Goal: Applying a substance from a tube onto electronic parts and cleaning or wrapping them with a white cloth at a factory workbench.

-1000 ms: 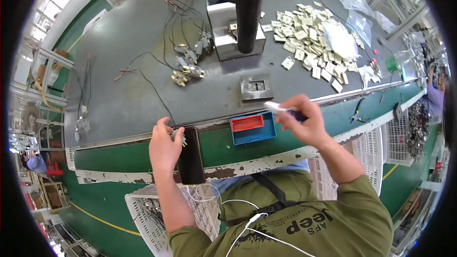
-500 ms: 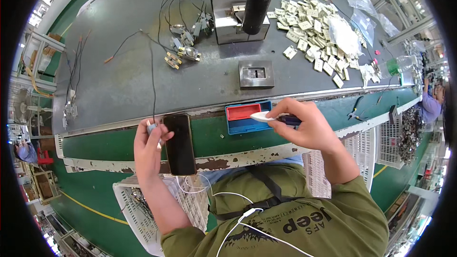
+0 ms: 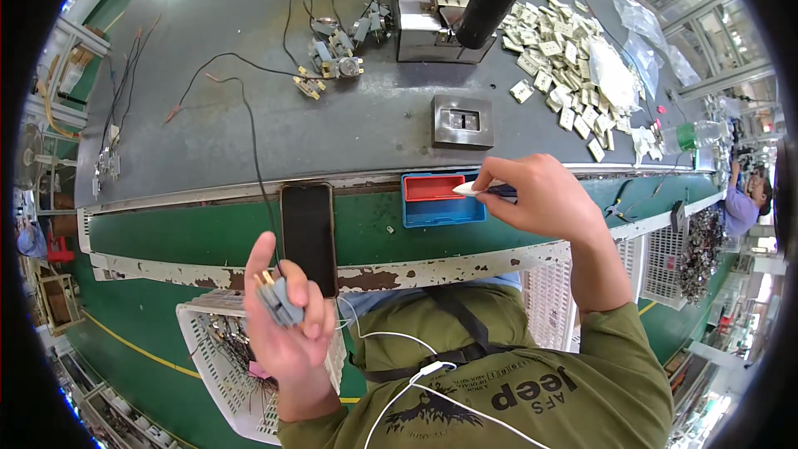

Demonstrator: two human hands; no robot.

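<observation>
My left hand [image 3: 291, 341] is low at the left, palm up, above the rim of a white basket. Its fingers curl around a grey plug-like part [image 3: 283, 301] with brass prongs, while the index finger points up. A thin dark wire [image 3: 253, 133] runs from near that hand up onto the bench. Over the blue tray [image 3: 445, 216], my right hand [image 3: 540, 195] grips a white-tipped tool [image 3: 468, 189] with a dark handle, mostly hidden by the fingers. The tool's tip is over the edge of a small red tray [image 3: 432, 189] inside the blue one.
A phone [image 3: 307, 237] lies between the hands on the green ledge. Behind stand a metal fixture block [image 3: 462, 122] and a press [image 3: 432, 33]. Cream plastic parts [image 3: 565, 66] are heaped right; wired grey parts [image 3: 337, 54] lie back left. The white basket [image 3: 212, 366] holds metal parts.
My left hand has come down and toward me with the grey part, turning palm up over the basket. My right hand has shifted slightly, still holding the white-tipped tool. The view has shifted too.
</observation>
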